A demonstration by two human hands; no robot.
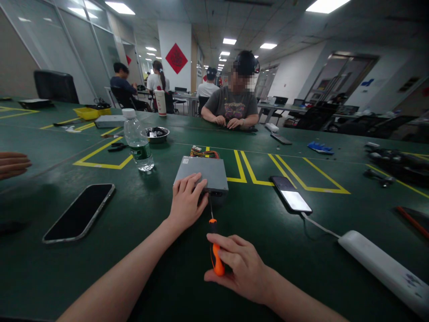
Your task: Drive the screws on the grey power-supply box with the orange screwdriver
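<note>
A grey metal computer power supply (214,172) lies on the green table, its bundle of coloured cables (211,154) at the far side. My left hand (188,199) rests on its top left part with the fingers spread and the thumb near the front edge. In my right hand (237,264) is a screwdriver with an orange and black handle (218,261), held between thumb and fingers. Its thin shaft (211,208) points away from me, and the tip meets the front face of the power supply; the exact contact point is too small to make out.
A water bottle (139,145) and a metal bowl (157,134) stand behind left. One phone (80,212) lies left; another (291,194) is cabled to a white power strip (382,268) at right. A co-worker's hand (13,164) shows at the left edge; another person (234,100) sits opposite.
</note>
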